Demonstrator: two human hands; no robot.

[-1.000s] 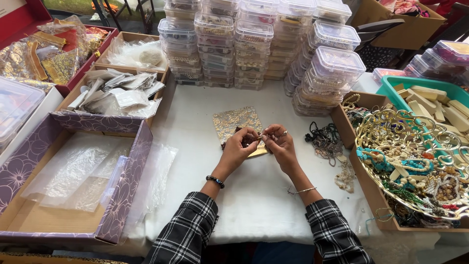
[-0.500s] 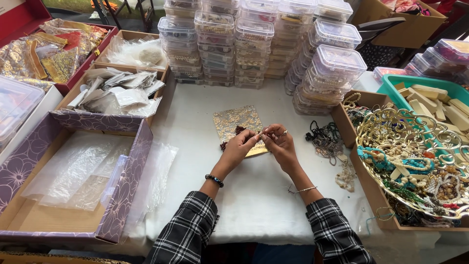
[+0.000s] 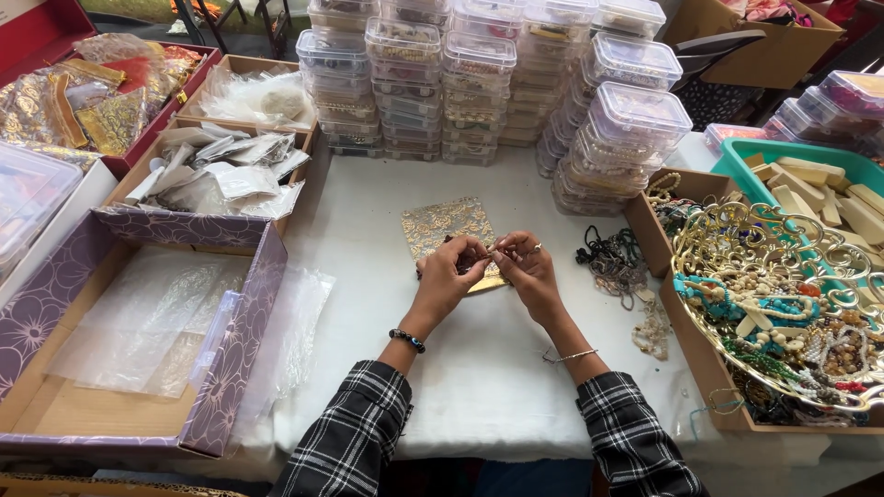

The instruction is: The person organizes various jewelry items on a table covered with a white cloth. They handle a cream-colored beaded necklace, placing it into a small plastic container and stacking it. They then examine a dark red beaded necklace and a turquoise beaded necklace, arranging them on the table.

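Tabletop (image 3: 479, 387), white cloth cover, crowded on three sides with stock.

At 12 o'clock: stacks of clear lidded containers (image 3: 479, 74), several tiers high, holding small items too fine to tell apart. At 10 o'clock: a cardboard box of small plastic packets (image 3: 216, 170), with a red tray of gold fabric pouches (image 3: 87, 97) beyond it. At 8 o'clock: a purple floral box (image 3: 230, 350) lined with clear plastic bags. At 3 o'clock: a cardboard box (image 3: 704, 368) carrying a gold openwork basket (image 3: 783, 294) heaped with turquoise, cream and green beads. At 2 o'clock: a teal tray (image 3: 737, 161) of pale wooden pieces.

Centre: a gold brocade pouch (image 3: 442, 223) lying flat on the cloth, its lower edge under the hands. A loose tangle of dark beaded cords (image 3: 612, 262) lies just to the 3 o'clock side of the hands.

Left hand (image 3: 451, 271), black bead bracelet at the wrist: fingers pinched closed on a small dark red beaded piece (image 3: 481, 258). Right hand (image 3: 527, 267), ring and thin silver bangle: fingers likewise pinched together on the same piece. The piece sits between the two sets of fingertips, directly over the pouch's lower edge; its form is too small to make out. Both sleeves are black-and-white plaid.
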